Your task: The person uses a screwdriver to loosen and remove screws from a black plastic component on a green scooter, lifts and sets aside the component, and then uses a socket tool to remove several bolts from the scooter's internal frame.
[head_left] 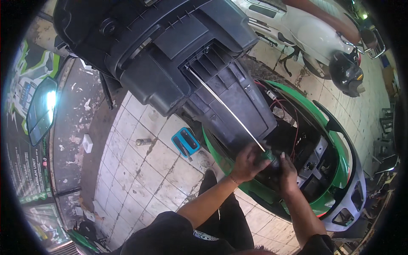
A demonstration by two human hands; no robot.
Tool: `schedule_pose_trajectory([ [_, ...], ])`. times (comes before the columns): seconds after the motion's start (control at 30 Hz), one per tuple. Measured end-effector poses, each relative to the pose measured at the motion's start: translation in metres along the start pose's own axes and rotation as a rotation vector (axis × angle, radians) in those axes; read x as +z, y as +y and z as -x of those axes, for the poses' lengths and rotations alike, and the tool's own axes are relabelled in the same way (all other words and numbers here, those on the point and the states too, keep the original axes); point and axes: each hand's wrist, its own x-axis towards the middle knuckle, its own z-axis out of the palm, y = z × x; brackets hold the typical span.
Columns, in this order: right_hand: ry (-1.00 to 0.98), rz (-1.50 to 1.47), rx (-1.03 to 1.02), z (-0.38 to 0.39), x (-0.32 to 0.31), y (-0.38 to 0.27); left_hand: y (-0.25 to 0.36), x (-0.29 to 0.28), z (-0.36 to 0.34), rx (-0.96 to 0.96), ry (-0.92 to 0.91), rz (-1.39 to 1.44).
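I look down on a pale tiled floor [140, 178], cracked and stained — a workshop, with a white scooter [306, 29] parked beyond the green scooter [335, 170] I am bent over. A blue case [185, 142] lies on the tiles just beside the green scooter's flank. Its black under-seat tub [178, 55] is tipped up above the open body. My left hand [248, 163] and right hand [287, 174] meet inside that opening, both grips closed round the handle of a long screwdriver [225, 108] — its shaft slants up from my hands to the tub.
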Motion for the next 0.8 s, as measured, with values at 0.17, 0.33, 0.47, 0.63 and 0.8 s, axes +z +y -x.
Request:
schedule_pose_trajectory([
  [0.17, -0.083, 0.167, -0.385, -0.034, -0.023, 0.050, 0.005, -0.010, 0.001, -0.389, -0.172, -0.433],
  [0.33, -0.126, 0.162, -0.023, 0.004, -0.014, 0.004, 0.014, -0.009, -0.008, 0.105, -0.230, -0.332],
  [0.47, -0.206, -0.095, -0.044, -0.006, -0.021, 0.016, 0.012, -0.007, 0.001, -0.262, -0.171, -0.027],
  [0.63, -0.102, 0.044, -0.226, -0.001, -0.016, 0.008, 0.014, 0.002, -0.005, -0.202, -0.183, 0.052],
  [0.8, -0.023, -0.208, 0.003, 0.006, 0.009, 0.011, 0.014, -0.006, -0.001, -0.163, -0.227, 0.006],
])
